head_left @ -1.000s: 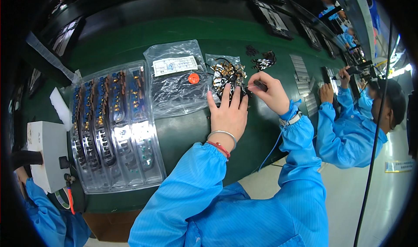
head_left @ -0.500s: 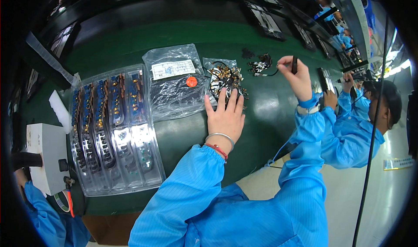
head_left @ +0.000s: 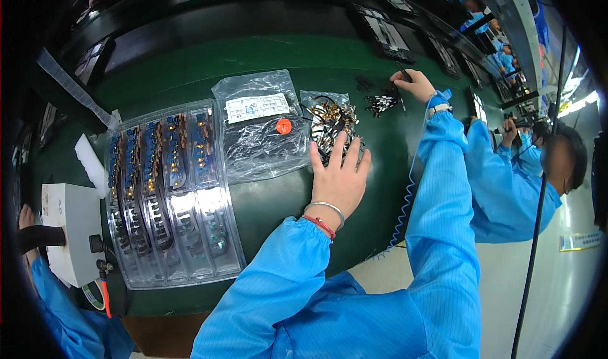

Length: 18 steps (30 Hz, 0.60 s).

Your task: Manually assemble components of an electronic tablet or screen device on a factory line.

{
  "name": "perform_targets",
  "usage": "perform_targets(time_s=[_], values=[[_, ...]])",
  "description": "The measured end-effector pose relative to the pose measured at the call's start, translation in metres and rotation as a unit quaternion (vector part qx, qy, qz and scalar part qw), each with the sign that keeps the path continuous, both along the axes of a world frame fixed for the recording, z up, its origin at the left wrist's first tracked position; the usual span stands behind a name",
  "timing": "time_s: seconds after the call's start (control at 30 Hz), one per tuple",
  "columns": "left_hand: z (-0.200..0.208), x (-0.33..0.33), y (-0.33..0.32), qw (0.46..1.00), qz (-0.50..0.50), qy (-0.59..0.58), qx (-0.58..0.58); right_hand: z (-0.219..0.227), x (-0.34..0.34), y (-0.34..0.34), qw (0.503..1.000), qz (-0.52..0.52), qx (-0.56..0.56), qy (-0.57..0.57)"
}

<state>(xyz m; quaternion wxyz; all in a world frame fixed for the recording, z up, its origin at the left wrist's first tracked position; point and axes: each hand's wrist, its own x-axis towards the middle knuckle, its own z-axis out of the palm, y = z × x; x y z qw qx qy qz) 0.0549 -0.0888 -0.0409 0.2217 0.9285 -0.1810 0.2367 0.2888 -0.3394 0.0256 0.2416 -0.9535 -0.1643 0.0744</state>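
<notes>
My left hand (head_left: 341,185) lies with its fingers spread at the near edge of a heap of small black cables with gold-coloured ends (head_left: 330,119), which rests on a clear plastic bag. Whether the fingertips press on any cable is hard to tell. Farther right, my right hand (head_left: 418,87) is closed round a slim black pen-like tool (head_left: 404,73). It is just above and right of a smaller bunch of black cables with silvery ends (head_left: 382,103). A little pile of black bits (head_left: 363,83) lies beyond that bunch.
Left of the cables are a clear bag with a white label (head_left: 259,147) and a clear compartment tray of blue-and-gold parts (head_left: 177,232). A white box (head_left: 69,232) stands at far left. A coiled blue cord (head_left: 405,207) hangs by my right sleeve. A co-worker (head_left: 506,194) sits at right.
My right hand has moved away from me, from beside the small bunch to its far right side; its black tool has tilted. My left hand stays spread by the heap.
</notes>
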Motion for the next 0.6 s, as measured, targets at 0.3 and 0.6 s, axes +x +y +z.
perform_targets(time_s=[0.3,0.6], values=[[0.002,0.0,-0.001,1.0,0.011,-0.001,-0.009,-0.001,-0.051,0.067,0.985,0.019,-0.063,-0.161],[0.004,-0.002,0.0,0.999,0.001,-0.001,-0.039,-0.024,-0.058,0.001,0.941,-0.229,-0.204,-0.144]])
